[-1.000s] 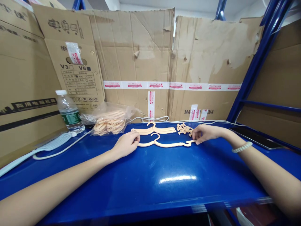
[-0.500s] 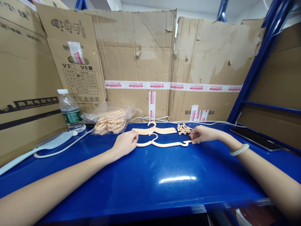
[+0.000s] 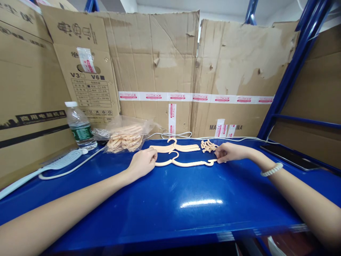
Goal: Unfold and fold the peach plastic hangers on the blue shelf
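A pale peach clothes hanger [image 3: 189, 164] lies flat on the blue tabletop [image 3: 160, 206], its hook facing the back. My left hand [image 3: 142, 163] is closed on the hanger's left end, which the fingers hide. At the other end, my right hand [image 3: 230, 152] pinches a small hooked peach piece [image 3: 214, 161] that touches the hanger's tip; whether the two are joined I cannot tell. Just behind lie more hangers [image 3: 186, 147], stacked together. A little heap of small peach pieces [image 3: 208, 145] sits beside my right fingers.
At the back left stand a clear bag of peach parts [image 3: 126, 137] and a water bottle [image 3: 81, 128]. A light blue hairbrush [image 3: 61, 160] lies at the left, a black phone [image 3: 289, 156] at the right. White cable [image 3: 183, 135] runs along the cardboard [image 3: 157, 71] behind.
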Action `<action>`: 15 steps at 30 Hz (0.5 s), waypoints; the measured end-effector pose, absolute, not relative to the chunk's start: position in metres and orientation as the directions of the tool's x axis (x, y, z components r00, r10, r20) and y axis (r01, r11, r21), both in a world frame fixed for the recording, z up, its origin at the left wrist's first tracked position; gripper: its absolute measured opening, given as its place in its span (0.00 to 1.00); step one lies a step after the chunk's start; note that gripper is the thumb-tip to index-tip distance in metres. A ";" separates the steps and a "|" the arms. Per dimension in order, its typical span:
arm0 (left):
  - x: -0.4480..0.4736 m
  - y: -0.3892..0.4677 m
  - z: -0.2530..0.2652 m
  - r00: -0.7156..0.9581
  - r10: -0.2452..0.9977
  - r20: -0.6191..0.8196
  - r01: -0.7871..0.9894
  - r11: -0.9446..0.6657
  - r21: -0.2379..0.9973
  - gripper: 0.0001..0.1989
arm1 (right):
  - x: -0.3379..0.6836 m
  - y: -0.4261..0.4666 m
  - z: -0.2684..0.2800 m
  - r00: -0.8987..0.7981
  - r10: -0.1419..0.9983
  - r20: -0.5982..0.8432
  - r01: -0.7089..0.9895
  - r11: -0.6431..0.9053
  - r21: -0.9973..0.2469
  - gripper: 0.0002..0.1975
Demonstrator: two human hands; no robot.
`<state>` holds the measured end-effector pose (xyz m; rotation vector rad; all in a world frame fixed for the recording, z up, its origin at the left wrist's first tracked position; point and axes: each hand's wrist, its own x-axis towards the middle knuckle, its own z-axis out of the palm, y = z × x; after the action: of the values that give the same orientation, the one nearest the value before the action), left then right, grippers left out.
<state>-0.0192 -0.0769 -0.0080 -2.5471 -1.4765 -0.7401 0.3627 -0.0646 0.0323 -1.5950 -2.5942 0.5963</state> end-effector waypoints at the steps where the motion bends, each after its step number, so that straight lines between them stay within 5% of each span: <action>1: -0.019 -0.077 -0.008 0.411 0.788 0.459 0.839 -0.523 0.147 0.09 | 0.363 -0.065 0.032 -0.473 0.865 -0.170 0.851 0.398 -0.342 0.21; 15: -0.019 -0.077 -0.008 0.398 0.781 0.480 0.842 -0.519 0.146 0.10 | 0.362 -0.064 0.032 -0.487 0.864 -0.127 0.853 0.439 -0.283 0.25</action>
<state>-0.0186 -0.0769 -0.0084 -2.5244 -1.4730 -0.7656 0.3621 -0.0645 0.0319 -1.5723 -2.6336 0.4839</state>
